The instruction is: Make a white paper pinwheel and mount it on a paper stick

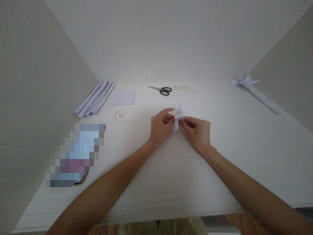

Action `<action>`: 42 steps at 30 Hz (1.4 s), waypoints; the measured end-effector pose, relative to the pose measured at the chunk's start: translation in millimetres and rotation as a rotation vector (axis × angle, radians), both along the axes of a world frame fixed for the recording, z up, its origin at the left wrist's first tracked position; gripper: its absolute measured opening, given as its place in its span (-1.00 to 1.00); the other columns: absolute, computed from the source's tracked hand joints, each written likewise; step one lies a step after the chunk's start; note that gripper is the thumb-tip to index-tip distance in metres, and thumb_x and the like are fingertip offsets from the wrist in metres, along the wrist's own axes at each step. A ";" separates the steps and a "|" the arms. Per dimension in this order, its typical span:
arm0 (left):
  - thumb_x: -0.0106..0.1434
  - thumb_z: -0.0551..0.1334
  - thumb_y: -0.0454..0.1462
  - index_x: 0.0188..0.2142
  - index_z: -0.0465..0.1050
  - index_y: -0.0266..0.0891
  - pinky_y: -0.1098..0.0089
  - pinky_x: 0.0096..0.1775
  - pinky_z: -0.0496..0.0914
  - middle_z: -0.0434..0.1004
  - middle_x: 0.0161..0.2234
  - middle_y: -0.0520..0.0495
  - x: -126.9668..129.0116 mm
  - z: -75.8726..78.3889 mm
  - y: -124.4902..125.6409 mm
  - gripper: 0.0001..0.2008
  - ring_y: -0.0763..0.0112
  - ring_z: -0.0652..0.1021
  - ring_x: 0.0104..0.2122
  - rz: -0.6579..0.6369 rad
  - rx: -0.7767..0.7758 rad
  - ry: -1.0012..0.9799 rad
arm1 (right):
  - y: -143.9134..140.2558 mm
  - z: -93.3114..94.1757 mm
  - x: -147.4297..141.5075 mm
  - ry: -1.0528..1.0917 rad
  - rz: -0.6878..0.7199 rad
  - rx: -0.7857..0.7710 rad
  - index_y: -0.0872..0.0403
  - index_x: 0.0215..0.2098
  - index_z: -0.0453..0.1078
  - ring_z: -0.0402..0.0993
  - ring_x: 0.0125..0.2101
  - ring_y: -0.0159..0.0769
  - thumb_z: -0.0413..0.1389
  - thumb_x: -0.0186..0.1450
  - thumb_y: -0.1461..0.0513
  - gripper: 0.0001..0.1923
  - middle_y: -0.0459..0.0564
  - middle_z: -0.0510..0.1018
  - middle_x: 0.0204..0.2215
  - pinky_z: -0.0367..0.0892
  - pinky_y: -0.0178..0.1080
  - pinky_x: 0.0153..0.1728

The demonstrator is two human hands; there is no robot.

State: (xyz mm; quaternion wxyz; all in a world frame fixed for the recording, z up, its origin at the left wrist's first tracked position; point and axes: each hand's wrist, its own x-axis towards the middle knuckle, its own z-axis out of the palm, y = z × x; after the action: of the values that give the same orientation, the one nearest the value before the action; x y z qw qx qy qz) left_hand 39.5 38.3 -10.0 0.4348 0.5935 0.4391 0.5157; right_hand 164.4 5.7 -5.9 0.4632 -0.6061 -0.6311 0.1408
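Over the middle of the table, a pale paper pinwheel [180,112] is held between my two hands, its pointed blades sticking up and down. My left hand [161,125] pinches it from the left with thumb and a finger, while the index finger is raised. From the right, my right hand [197,132] grips the pinwheel's edge near the centre between thumb and fingers. What the fingertips cover at its centre is hidden. Beyond the hands lies a pair of scissors [161,89] with black handles, its blades pointing left.
Several rolled paper tubes [96,99] lie at the back left beside a square paper sheet [124,97]. Small thin sticks [119,114] are scattered nearer. A blurred-out device [78,156] is at the left. A pinwheel on a paper tube [260,97] lies at the back right.
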 end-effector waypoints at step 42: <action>-0.04 0.19 -0.44 -0.17 0.35 -0.27 0.54 -0.39 0.38 0.49 -0.45 0.00 -1.5 1.4 -0.7 -0.63 0.54 0.51 -0.46 0.010 -0.006 -0.035 | 1.8 0.7 1.4 -0.048 0.056 0.046 0.14 -0.39 0.44 0.47 -0.55 -0.33 0.06 0.12 0.29 -0.87 -0.01 0.56 -0.51 0.38 -0.30 -0.47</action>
State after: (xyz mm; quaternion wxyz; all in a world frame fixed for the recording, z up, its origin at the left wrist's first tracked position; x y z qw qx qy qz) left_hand 37.9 37.6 -8.6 0.4416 0.5807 0.4360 0.5269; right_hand 165.8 7.5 -5.2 0.4577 -0.5803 -0.6619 0.1246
